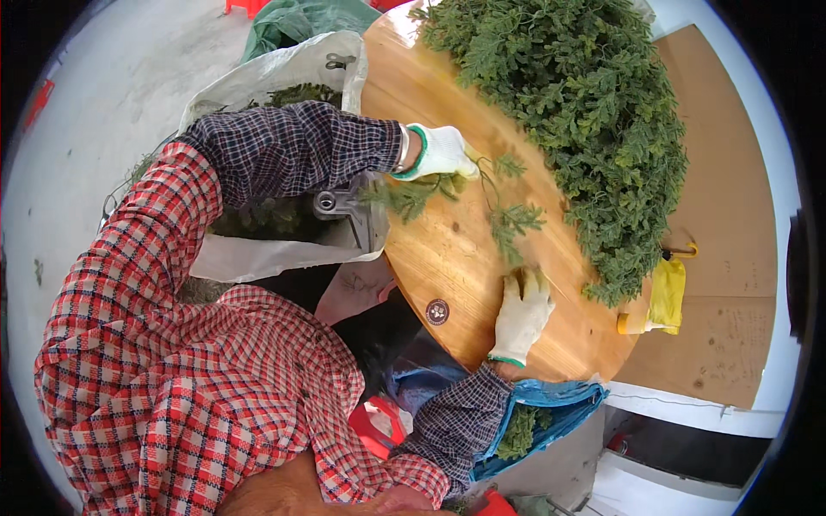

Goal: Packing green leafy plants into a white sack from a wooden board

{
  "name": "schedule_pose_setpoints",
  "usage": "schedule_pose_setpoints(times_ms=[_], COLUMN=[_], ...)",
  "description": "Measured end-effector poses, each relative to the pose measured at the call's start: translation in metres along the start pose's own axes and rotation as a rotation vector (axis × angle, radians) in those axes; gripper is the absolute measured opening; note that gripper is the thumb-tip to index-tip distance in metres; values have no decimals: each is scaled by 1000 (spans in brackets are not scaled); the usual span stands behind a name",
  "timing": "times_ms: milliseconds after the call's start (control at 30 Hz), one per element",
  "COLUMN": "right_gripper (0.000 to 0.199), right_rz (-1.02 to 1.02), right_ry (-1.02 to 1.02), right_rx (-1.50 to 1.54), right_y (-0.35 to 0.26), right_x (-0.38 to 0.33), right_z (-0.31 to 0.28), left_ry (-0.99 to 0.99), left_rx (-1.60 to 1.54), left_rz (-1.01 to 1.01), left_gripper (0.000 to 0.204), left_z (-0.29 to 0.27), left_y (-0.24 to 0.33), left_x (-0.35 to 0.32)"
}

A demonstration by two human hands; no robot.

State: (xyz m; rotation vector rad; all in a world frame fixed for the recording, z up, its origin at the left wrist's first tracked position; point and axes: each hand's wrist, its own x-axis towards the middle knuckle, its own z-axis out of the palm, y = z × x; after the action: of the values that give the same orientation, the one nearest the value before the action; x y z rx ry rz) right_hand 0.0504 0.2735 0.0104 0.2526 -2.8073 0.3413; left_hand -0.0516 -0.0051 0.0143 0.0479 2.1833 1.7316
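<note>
My left hand [439,153], in a white glove with a green cuff, closes on the stems of a green artificial foliage sprig [514,221]. The sprig's leafy tips spread over the round wooden table [443,258], and another leafy piece [411,198] hangs on the near side of that hand. My right hand [522,318], gloved the same way, lies lower on the tabletop with fingers stretched out and slightly blurred. Its fingertips are just below the lowest leaves; whether they touch them I cannot tell.
A large heap of green foliage [585,112] covers the table's far right. On the left stands a white sack [284,249] with greenery inside, beside a metal fitting [327,202]. A blue bag [555,396] of foliage hangs by the near edge. Yellow cloth [666,297] and cardboard [723,206] are at right.
</note>
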Motion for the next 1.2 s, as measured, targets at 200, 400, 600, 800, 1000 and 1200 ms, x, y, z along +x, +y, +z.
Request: schedule_pose_setpoints(times_ms=[200,400,600,800,1000,1200], right_gripper=[21,25,37,42,32,35], right_rz=[-98,-124,-109,-122,-73,-14], right_ry=[329,103,-20,78,140,127], right_rx=[236,-118,-51,28,194,225], right_y=[-40,-76,-65,-63,-64,-60], right_x=[7,19,8,-12,-17,-19], right_z=[-7,7,2,2,4,2], left_ry=[-30,-142,-221,-171,-181,-130], left_rx=[-37,-32,-409,-311,-140,-194], left_rz=[8,133,184,104,127,49], left_gripper=[31,51,30,30,45,39], left_z=[-11,2,3,2,-5,-4], left_y=[9,-10,-25,-21,-24,-27], left_x=[-25,-7,-4,-11,-12,-6])
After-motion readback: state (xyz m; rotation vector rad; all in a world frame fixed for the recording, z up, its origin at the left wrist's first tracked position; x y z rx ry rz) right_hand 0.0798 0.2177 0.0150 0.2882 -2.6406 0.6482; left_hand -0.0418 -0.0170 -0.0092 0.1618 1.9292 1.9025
